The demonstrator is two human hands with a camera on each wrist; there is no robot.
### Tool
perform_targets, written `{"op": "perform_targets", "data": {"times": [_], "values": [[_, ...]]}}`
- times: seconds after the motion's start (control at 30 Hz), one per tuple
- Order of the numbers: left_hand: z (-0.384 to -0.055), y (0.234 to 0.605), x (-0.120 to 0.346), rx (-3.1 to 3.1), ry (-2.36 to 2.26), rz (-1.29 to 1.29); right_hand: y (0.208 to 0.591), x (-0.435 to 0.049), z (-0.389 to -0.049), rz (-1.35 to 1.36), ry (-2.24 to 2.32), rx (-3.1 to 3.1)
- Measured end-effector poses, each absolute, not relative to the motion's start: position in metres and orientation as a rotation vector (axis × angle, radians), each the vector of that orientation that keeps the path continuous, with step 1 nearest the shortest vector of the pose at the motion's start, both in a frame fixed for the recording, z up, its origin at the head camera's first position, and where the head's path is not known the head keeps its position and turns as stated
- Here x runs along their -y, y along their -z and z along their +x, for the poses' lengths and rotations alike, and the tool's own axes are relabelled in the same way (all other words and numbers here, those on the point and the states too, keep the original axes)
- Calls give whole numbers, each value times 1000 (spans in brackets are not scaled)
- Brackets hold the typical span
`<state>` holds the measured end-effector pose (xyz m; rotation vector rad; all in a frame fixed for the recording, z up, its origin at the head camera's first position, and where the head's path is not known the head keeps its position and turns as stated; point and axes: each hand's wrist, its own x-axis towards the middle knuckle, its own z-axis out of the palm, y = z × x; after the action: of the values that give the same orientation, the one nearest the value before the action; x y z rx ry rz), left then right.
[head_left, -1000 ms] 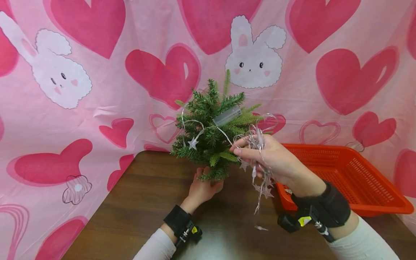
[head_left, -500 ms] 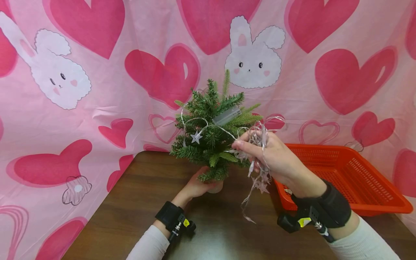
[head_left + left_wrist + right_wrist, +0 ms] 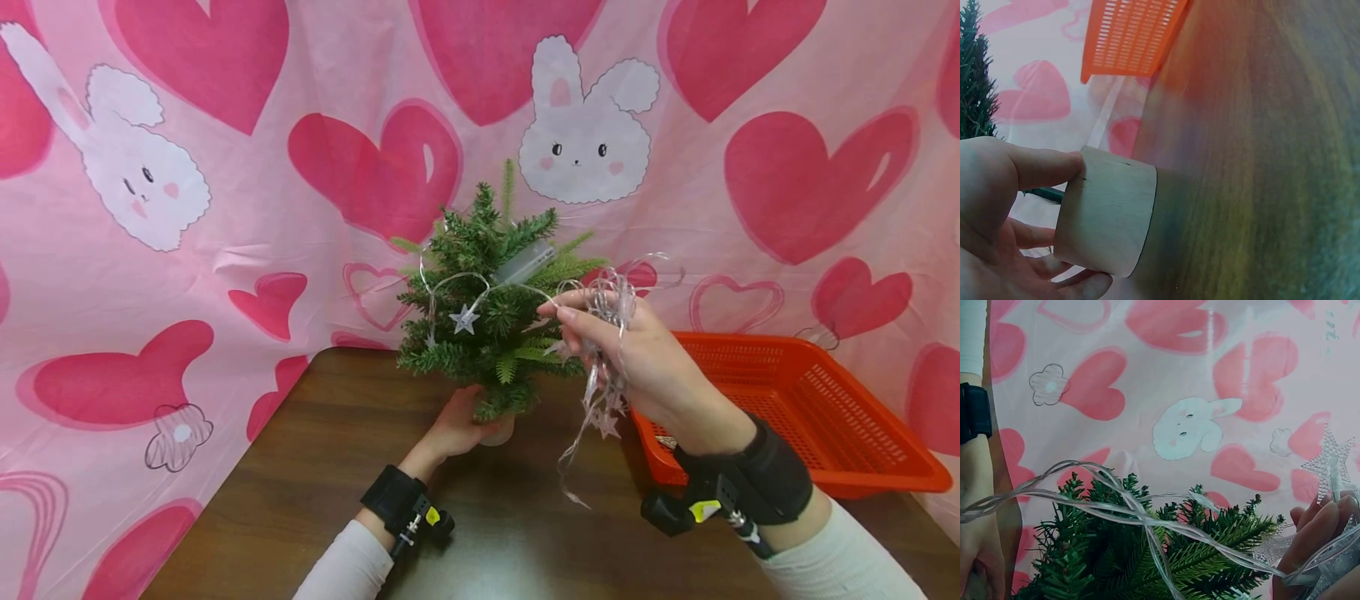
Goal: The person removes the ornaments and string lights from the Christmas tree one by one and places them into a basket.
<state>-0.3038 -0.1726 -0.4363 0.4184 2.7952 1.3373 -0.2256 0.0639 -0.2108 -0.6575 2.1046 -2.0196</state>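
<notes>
A small artificial Christmas tree (image 3: 480, 292) stands on the table with a round wooden base (image 3: 1107, 212). My left hand (image 3: 456, 423) grips that base, thumb on one side and fingers on the other in the left wrist view. Clear string lights with star-shaped bulbs lie partly on the branches; one star (image 3: 464, 319) hangs at the front left. Their clear battery box (image 3: 523, 263) is lodged in the upper right branches. Right of the tree, my right hand (image 3: 633, 346) holds the bunched string lights (image 3: 611, 312), pinching the strand between thumb and index finger.
An orange-red plastic basket (image 3: 847, 479) stands on the right of the wooden table (image 3: 300, 475), with small items partly visible at its near left corner. Behind hangs a pink cloth (image 3: 247, 200) with hearts and rabbits. A loose strand end (image 3: 573, 492) dangles over the table.
My left hand has shifted its grip on the base, and the tree has turned slightly. The front star has moved right. My right hand has risen a little with the bundle.
</notes>
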Motion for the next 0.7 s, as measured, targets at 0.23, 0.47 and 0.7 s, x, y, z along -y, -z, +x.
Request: {"op": "perform_targets", "data": {"times": [0.23,0.47,0.7], "values": [[-304,436,170,-2842,-1257,387,207,-65,-226,-690,2079,-2075],[-303,434,168,-2849,-1261,354,205,-63,-224,-812,2179,-1953],[-302,436,166,-2915,-1190,337,206,-63,-219,-841,2227,-1943]]}}
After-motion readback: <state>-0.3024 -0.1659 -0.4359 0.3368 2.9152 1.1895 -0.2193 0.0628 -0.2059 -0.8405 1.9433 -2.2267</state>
